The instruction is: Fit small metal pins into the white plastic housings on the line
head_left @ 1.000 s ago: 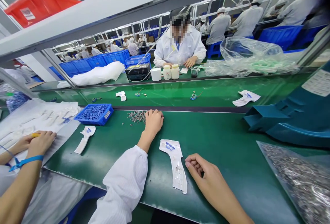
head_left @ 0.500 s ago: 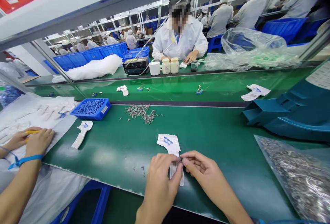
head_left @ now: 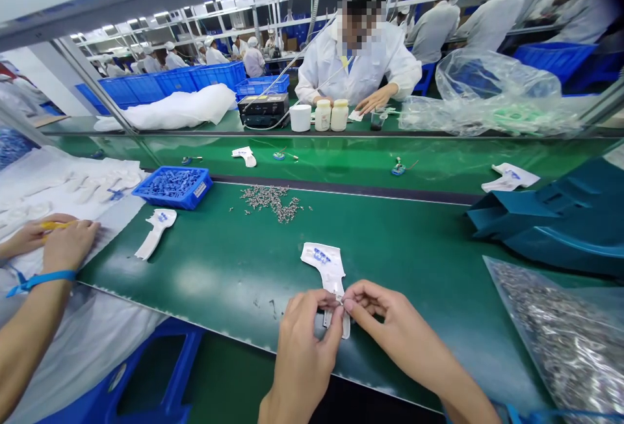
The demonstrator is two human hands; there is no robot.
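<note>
A white plastic handle-shaped shell half (head_left: 331, 270) with blue pieces in its wide end lies on the green bench before me. My left hand (head_left: 308, 346) is over its narrow grip end, thumb and forefinger pinched together. From the other side my right hand (head_left: 392, 323) meets it, fingertips also pinched. Between the fingertips of both hands sits a small shiny metal part (head_left: 340, 300), mostly hidden, so its exact kind is unclear. The fingers cover part of the shell's grip.
Small metal parts (head_left: 273, 200) lie in a loose pile beyond, beside a blue bin (head_left: 195, 195) of blue pieces. Another shell (head_left: 155, 234) lies left, near a co-worker's hands (head_left: 68, 242). A bag of metal parts (head_left: 560, 339) and teal holder (head_left: 556, 222) stand right. A conveyor (head_left: 331, 151) runs behind.
The view has tilted slightly. Pieces on the conveyor have slid to the right. Both my hands stay pinched over the shell's grip, and the shiny metal part shows more clearly between the fingertips.
</note>
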